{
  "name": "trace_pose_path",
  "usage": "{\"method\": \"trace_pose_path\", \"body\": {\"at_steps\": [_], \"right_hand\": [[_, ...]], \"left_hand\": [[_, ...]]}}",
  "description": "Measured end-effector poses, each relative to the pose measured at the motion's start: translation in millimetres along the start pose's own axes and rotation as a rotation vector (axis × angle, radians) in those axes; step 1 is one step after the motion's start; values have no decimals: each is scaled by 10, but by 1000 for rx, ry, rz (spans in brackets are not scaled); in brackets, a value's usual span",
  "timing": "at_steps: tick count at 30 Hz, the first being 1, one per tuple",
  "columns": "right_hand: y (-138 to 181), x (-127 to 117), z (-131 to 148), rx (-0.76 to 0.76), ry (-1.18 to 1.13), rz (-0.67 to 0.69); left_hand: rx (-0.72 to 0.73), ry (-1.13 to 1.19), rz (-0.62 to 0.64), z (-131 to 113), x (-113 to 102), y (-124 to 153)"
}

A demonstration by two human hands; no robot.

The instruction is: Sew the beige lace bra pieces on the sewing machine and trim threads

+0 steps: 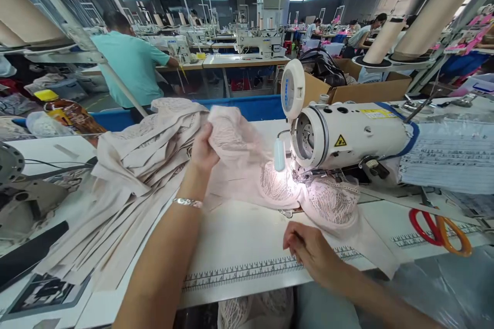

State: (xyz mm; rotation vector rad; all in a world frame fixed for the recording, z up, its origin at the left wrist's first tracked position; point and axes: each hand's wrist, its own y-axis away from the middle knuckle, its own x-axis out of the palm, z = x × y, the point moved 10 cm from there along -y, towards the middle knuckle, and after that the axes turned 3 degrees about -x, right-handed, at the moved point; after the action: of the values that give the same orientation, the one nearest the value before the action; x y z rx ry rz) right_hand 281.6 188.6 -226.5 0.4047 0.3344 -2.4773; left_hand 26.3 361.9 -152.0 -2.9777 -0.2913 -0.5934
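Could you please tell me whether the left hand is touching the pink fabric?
Touching. The head view shows the left hand with its fingers gripping a fold of the pink fabric, no gap between them.

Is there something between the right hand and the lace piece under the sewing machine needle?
Nothing visible does. The right hand rests on the white table just in front of the lace piece, with only bare tabletop between. The left hand grips pink fabric further left.
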Motion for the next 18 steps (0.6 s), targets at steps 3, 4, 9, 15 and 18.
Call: {"method": "trace_pose_path", "body": {"at_steps": [3,4,9,15,18], "right_hand": [[-293,380,-173,237,-475,69],[-433,474,-163,279,-646,86],[-1187,515,63,324,-1364,-22],[-1593,270,125,190,-1449,-232],[-1675,190,88,157,-1435,-289]], "left_hand": [[127,254,77,-300,-153,201],[144,303,97,-350,-175,245],[168,343,81,-407,-186,300],[110,411,66,-353,-169,282],[106,411,57,-330,-188,275]]}}
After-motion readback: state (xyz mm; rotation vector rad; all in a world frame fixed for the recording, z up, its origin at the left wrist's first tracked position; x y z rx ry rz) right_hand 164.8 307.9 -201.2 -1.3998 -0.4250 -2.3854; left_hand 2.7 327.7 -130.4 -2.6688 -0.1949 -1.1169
